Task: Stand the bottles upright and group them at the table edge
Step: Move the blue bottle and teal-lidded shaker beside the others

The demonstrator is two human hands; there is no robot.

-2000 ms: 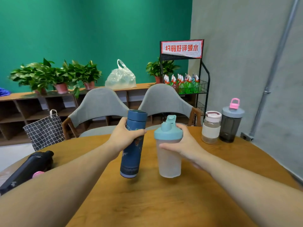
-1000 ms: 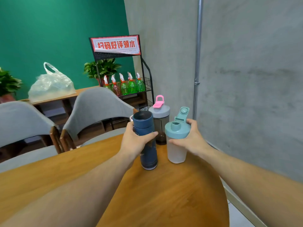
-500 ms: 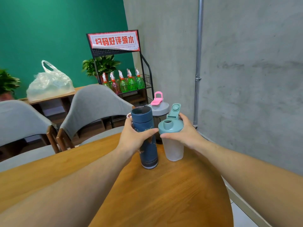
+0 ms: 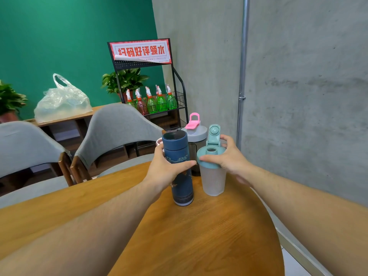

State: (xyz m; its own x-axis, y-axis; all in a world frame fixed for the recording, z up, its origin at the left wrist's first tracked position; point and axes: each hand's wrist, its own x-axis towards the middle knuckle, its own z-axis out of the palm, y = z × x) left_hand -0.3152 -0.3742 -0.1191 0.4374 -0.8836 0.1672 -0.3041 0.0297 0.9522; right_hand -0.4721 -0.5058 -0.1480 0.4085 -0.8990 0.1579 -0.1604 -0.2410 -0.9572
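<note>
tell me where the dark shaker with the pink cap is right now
In the head view the dark shaker with the pink cap stands upright near the table's far edge, just behind the blue flask and the teal-lidded shaker.

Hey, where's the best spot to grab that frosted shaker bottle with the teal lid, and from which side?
Grip the frosted shaker bottle around its teal lid rim, coming from the right, as the right hand does. The blue bottle stands close on its left, and the upright flip cap blocks a top grab.
</note>
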